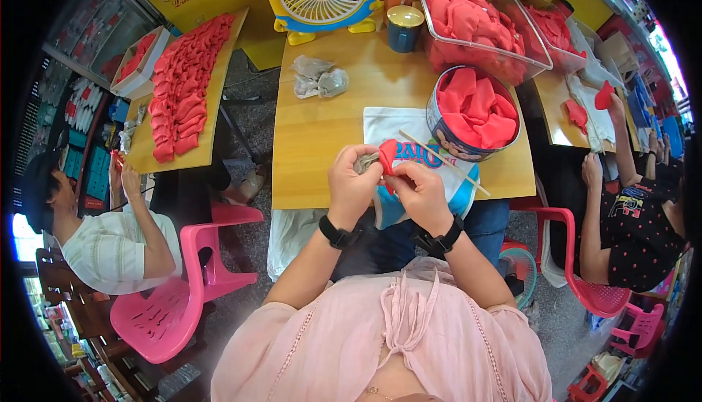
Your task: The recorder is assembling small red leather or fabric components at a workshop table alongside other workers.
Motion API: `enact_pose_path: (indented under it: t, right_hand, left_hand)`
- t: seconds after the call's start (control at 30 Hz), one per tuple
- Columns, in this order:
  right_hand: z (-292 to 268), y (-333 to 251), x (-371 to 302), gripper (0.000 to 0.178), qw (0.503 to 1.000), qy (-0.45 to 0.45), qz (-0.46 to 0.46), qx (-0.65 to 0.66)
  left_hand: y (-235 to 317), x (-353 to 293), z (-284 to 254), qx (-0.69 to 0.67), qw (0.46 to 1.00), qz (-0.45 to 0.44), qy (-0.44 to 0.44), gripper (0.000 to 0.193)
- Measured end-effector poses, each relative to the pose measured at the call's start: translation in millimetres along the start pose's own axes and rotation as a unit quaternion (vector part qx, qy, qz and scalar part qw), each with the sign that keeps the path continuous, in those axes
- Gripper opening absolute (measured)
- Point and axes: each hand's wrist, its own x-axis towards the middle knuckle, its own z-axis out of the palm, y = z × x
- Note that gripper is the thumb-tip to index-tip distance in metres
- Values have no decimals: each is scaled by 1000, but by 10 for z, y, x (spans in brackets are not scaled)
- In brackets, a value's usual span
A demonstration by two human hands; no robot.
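At upper left a wooden board [216,102] carries rows of finished red pieces, while a clear bin [531,67] and round tin [444,137] at upper right remain full of red cloth, so much seems left. At centre, the left hand [352,185] and right hand [419,190] pinch one small red cloth piece [387,156] between closed fingertips.

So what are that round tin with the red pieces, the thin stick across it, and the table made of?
The round tin looks like printed metal, with a glossy wall and rolled rim. The red pieces look like soft matte fabric, folding limply. The thin stick seems pale bamboo or wood. The table shows varnished wood grain, possibly laminate.
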Motion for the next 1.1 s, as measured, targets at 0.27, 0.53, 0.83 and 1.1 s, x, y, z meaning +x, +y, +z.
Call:
enact_pose_path:
  t: [0.27,0.53,0.83,1.1]
  right_hand:
    - [-46,214,10,12,997,-27,43,-55]
    - [-122,330,6,17,990,-33,122,-64]
    - [-190,81,-42,34,972,16,231,27]
    - [-174,112,-80,23,989,26,97,-104]
  left_hand:
    - [-179,-33,105,176,970,166,5,22]
    - [-196,-33,39,233,944,228,-48,22]
    - [-175,-3,122,29,998,-7,-48,17]
    - [-211,166,100,257,958,68,-106,20]
